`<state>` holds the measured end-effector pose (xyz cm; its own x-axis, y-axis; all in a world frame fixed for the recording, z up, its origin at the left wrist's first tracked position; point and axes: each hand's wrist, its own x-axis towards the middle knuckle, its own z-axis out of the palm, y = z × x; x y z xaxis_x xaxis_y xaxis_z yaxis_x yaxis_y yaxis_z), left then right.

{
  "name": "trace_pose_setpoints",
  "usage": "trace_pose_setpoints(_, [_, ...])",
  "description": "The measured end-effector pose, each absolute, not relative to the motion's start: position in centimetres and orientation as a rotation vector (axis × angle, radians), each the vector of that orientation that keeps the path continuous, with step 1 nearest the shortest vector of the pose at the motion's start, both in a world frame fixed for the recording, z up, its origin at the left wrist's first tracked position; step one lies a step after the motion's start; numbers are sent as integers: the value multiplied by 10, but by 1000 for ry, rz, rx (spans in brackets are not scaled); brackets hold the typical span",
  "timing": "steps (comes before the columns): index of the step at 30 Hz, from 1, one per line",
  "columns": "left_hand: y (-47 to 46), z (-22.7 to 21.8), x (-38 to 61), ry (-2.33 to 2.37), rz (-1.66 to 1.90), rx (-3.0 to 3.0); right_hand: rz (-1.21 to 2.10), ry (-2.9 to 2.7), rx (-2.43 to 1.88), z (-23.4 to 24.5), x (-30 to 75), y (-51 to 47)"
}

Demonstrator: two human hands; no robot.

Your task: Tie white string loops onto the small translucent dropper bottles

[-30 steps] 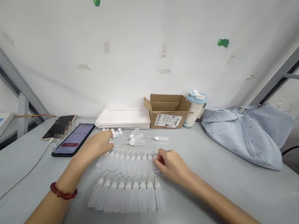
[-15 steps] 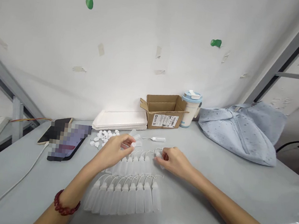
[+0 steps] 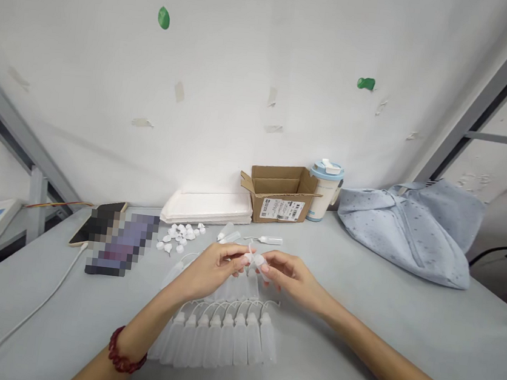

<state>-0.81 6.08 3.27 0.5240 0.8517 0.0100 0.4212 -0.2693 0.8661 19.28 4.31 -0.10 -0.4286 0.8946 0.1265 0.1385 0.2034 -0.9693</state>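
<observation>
In the middle of the table my left hand (image 3: pixel 225 264) and my right hand (image 3: pixel 281 272) meet, fingertips almost touching. My left hand pinches what looks like a small white cap (image 3: pixel 248 256). A small translucent squeeze bottle (image 3: pixel 258 262) sits in my right fingers, mostly covered by them. Below the hands lies a row of translucent bottles (image 3: pixel 213 341) with thin curved nozzles. Behind it a second row of bottles (image 3: pixel 242 289) is partly hidden by my left hand. A loose pile of white caps (image 3: pixel 182 235) lies to the left.
Loose bottles (image 3: pixel 230 234) and a single narrow bottle (image 3: pixel 270 240) lie behind my hands. Along the wall stand white flat trays (image 3: pixel 208 206), a cardboard box (image 3: pixel 278 210) and a lidded cup (image 3: pixel 321 195). A blue cloth bag (image 3: pixel 404 231) lies right, a phone (image 3: pixel 94 224) left.
My hands have come together from either side: the left moved right with its white piece, the right moved slightly left with the bottle. The camera view has shifted a little.
</observation>
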Motion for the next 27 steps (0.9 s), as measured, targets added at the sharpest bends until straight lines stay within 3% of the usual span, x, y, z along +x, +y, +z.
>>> trace_pose_setpoints(12, [55, 35, -4, 978, 615, 2031, 1765, -1384, -873, -9, 191, 48])
trace_pose_setpoints(27, [52, 30, 3, 1039, 640, 1829, 1810, -1279, -864, -9, 188, 43])
